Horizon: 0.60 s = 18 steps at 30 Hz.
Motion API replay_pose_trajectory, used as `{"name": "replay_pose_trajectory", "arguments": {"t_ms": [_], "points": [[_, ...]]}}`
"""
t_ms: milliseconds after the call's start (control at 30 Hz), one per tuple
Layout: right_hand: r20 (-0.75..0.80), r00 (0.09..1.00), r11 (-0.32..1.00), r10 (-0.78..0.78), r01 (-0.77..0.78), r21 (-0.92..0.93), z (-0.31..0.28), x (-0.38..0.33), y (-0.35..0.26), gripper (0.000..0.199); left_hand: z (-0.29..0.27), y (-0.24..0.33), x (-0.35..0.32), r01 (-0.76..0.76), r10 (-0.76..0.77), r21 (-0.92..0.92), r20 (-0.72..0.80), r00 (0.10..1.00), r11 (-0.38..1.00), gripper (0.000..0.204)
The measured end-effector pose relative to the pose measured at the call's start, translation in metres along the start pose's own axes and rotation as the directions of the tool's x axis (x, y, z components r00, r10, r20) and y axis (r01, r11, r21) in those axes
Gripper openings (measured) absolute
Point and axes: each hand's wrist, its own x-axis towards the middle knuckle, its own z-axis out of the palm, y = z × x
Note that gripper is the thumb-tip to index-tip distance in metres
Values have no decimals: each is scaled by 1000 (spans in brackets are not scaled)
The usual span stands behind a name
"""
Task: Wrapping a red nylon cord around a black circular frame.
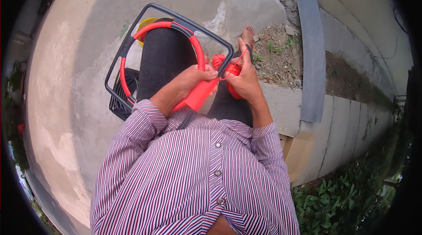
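A dark rounded tubular frame (184,21) lies tilted over my lap, with a ring (152,26) inside it. Bands of bright red strand cover parts of this ring, and dark tube shows between them. Densely wrapped red strand (198,95) covers a flat section near my waist. My left hand (190,79) is closed on the frame beside that section, thumb on top. A bundle of red cord (233,90) hangs at my right hand (247,80), whose fingers are closed around some of it. One strand runs up over the right fingers. The frame's corner passes between both hands.
Below my left leg stands a black slatted item (119,92), and something yellow (147,24) shows behind the knee. A bare foot (248,35) rests near a dirt patch (279,54). To the right lie a long grey board (310,54), cardboard (303,153) and leafy bushes (329,200).
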Motion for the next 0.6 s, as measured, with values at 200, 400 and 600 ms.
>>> {"name": "replay_pose_trajectory", "arguments": {"t_ms": [200,400,600], "points": [[-45,989,763,-142,139,632,13,15,1,90,1,-8,5,-11,8,73,37,999,997,13],[-94,994,971,-52,72,226,-1,17,-20,43,5,-7,8,7,-12,89,60,998,996,14],[-240,912,934,-333,285,-213,-49,-14,-44,29,-2,-1,5,-33,33,34,-1,999,999,17]]}}
